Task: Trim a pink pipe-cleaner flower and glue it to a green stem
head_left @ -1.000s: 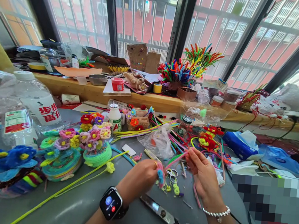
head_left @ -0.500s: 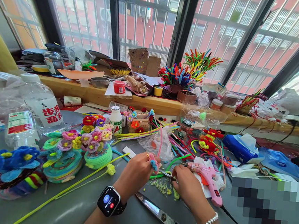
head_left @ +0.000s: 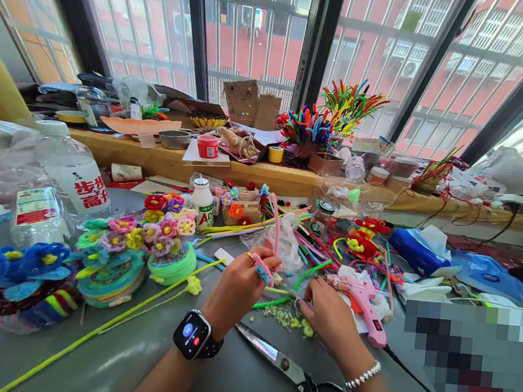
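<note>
Already, the grey table (head_left: 122, 370) has three fuzzy pots (head_left: 114, 284) on its left side, full of fuzzy flowers (head_left: 167, 230), and they look all done. Near the middle, the left hand (head_left: 235, 282) pinches a pink and blue fuzzy piece (head_left: 263, 272). It is curled up at the fingers, but a long pink end sticks up uncut, so I think it is only part made. The right hand (head_left: 327, 305) is closed on small scissors (head_left: 298, 303) just beside it; I can't tell if the blades are apart. Green and yellow crumbs (head_left: 282, 317) lie below.

Now the words. The big clear bottle (head_left: 69, 173) has red Chinese writing, 步步 on top and 高 under it; the last letter bends away. The little white bottle (head_left: 202, 206) says AD. The jar (head_left: 321, 219) has a round badge, too tiny to read. The watch (head_left: 192, 334) shows a blue circle and a red button; its writing is too small.
</note>
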### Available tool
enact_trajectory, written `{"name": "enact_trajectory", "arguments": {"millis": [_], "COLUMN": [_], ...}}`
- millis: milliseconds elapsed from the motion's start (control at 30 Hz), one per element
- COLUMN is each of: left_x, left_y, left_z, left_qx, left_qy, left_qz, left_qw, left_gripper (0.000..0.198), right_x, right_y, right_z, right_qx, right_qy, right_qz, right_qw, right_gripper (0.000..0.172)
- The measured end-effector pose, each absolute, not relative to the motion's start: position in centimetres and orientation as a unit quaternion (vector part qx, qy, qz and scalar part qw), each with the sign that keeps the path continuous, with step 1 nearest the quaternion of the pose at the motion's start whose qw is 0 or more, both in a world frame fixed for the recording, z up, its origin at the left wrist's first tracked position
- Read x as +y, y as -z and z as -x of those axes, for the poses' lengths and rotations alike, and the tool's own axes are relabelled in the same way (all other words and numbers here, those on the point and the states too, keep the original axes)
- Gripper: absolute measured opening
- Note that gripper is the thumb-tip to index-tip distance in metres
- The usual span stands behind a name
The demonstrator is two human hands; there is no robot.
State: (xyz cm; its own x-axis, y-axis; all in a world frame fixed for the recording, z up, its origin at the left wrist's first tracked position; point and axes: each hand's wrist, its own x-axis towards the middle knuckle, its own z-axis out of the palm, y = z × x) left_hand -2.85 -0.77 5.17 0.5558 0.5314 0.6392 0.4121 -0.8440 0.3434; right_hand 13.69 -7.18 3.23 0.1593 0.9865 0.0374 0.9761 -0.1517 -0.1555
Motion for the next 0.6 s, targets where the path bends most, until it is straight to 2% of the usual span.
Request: {"name": "enact_trajectory", "arguments": {"millis": [200,600], "left_x": [-0.7,-0.6], "left_y": [-5.1,-4.8], "left_z": [3.1,2.9], "left_qx": [0.283,0.284], "left_qy": [-0.402,-0.388], "left_qz": [-0.870,-0.877], "left_qw": [0.037,0.028], "left_gripper": [0.022,0.023], "right_x": [-7.3,-7.8], "right_y": [-3.5,-3.6], "right_z": [-13.2,-10.7], "right_qx": [-0.651,-0.626], "right_qy": [-0.045,-0.026], "right_qz": [0.755,0.779], "right_qw": [0.063,0.037], "right_gripper": [0.008,0.021]}}
